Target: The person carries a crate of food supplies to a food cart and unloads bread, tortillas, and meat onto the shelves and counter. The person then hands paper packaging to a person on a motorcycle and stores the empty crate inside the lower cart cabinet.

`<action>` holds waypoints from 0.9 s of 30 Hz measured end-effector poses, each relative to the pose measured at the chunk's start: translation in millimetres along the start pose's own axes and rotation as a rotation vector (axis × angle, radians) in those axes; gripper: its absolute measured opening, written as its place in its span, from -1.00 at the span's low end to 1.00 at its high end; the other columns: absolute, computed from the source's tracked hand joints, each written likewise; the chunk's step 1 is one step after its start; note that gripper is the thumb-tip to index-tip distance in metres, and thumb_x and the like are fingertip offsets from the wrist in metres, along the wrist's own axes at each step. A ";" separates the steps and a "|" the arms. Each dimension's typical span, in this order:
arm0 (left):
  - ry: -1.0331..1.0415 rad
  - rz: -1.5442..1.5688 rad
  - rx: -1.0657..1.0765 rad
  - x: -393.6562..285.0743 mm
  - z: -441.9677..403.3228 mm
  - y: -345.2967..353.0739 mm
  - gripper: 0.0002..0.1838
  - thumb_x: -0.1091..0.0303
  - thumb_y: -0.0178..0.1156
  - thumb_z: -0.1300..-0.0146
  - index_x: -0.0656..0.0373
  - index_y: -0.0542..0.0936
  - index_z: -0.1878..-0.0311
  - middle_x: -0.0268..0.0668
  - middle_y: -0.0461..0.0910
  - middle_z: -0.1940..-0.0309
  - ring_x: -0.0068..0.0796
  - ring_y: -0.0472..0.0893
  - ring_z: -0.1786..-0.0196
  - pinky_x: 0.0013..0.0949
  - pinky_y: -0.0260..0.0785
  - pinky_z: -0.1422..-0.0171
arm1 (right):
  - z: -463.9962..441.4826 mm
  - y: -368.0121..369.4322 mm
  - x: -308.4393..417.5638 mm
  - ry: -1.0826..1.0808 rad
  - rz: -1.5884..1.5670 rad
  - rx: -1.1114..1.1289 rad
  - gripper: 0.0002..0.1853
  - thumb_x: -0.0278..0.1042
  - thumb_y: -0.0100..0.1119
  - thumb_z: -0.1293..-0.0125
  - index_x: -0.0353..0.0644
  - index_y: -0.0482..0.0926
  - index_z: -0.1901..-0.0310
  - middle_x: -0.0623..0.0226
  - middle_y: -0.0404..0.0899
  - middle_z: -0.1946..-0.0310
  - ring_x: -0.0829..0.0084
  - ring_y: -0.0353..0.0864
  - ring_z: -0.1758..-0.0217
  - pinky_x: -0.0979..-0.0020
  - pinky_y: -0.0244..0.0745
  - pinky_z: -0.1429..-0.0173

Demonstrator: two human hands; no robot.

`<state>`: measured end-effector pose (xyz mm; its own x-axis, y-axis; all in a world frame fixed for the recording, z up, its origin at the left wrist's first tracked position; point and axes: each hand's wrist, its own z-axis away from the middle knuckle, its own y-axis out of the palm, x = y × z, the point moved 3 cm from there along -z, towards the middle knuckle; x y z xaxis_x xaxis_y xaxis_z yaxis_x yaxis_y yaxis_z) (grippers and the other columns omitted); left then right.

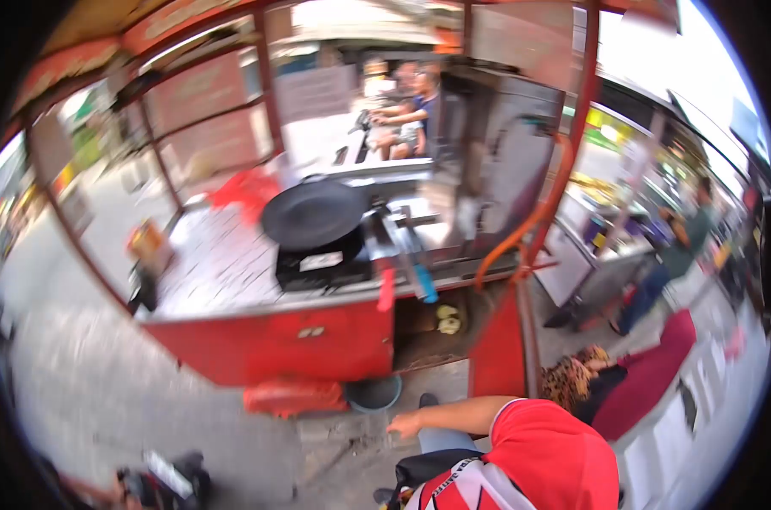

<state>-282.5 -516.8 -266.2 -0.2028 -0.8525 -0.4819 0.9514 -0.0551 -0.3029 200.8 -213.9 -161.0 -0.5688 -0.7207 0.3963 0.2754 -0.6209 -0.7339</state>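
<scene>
My right hand (405,423) hangs at the end of a bare forearm below a red short sleeve. Its fingers look loosely bent, partly smeared by motion, and I see nothing held in them. My left hand is out of sight. Closest to the right hand is a dark bucket (374,393) on the ground, apart from it. Beyond stands a red food cart (266,344). On its counter a black flat pan (315,212) sits over a stove (324,263). Beside the pan lie utensils with a red handle (386,287) and a blue handle (424,285).
A red plastic bag (245,191) lies on the white counter. Orange piping (521,225) curves beside the cart's right post. A person (687,242) stands by another stall at right, and another person (628,382) is lower right. Riders on a motorbike (407,119) show behind the cart.
</scene>
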 end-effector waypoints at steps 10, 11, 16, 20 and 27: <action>0.617 1.445 0.092 -174.6 205.9 44.0 -0.19 -0.40 -0.07 -0.42 0.10 0.37 -0.43 -0.08 0.51 -0.29 -0.13 0.53 -0.30 -0.08 0.35 -0.42 | -4.5 -205.9 354.4 -0.842 -0.134 -0.393 -0.48 -0.49 0.32 -0.26 -0.23 0.49 -0.27 0.00 0.53 -0.17 0.00 0.55 -0.24 0.19 0.48 -0.29; 0.687 1.633 0.186 -198.8 196.3 55.6 -0.16 -0.44 -0.10 -0.40 0.08 0.35 -0.44 -0.10 0.51 -0.29 -0.13 0.51 -0.31 -0.06 0.35 -0.41 | -10.6 -202.2 377.3 -0.964 -0.121 -0.352 -0.50 -0.38 0.27 -0.31 -0.22 0.49 -0.28 -0.01 0.49 -0.23 -0.02 0.51 -0.29 0.14 0.43 -0.34; 1.046 2.021 -0.275 -222.8 275.7 93.5 -0.25 -0.34 -0.17 -0.46 -0.01 0.29 -0.49 -0.25 0.35 -0.46 -0.37 0.40 -0.43 -0.16 0.24 -0.50 | -44.3 -147.6 429.4 -1.445 -0.061 -0.166 -0.42 0.04 -0.06 -0.48 -0.19 0.45 -0.35 -0.01 0.36 -0.41 -0.05 0.33 -0.46 -0.03 0.12 -0.53; 0.867 1.917 -0.634 -185.7 366.3 121.1 -0.22 -0.29 -0.22 -0.52 -0.04 0.05 -0.62 -0.31 0.14 -0.59 -0.34 0.12 -0.62 -0.12 -0.08 -0.67 | -78.5 -79.0 423.9 -1.019 -0.549 0.155 -0.35 0.16 -0.25 -0.56 -0.11 0.27 -0.48 0.08 0.29 -0.47 -0.01 0.23 -0.54 -0.06 -0.01 -0.57; 0.375 -0.151 -1.784 -113.8 431.8 180.6 -0.38 -0.23 -0.08 -0.43 -0.36 0.33 -0.51 -0.09 0.11 -0.59 0.15 0.08 -0.61 0.52 -0.34 -0.54 | 47.4 11.6 490.9 -0.514 -0.983 1.213 -0.23 0.35 -0.43 -0.55 -0.01 0.06 -0.57 0.14 0.17 -0.54 0.05 0.12 -0.60 0.02 0.05 -0.59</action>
<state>12.3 -654.2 88.9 -0.5275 -0.7315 -0.4321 -0.3813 0.6583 -0.6490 -38.5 -589.5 51.1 -0.6484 0.2056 0.7330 0.5362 -0.5601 0.6314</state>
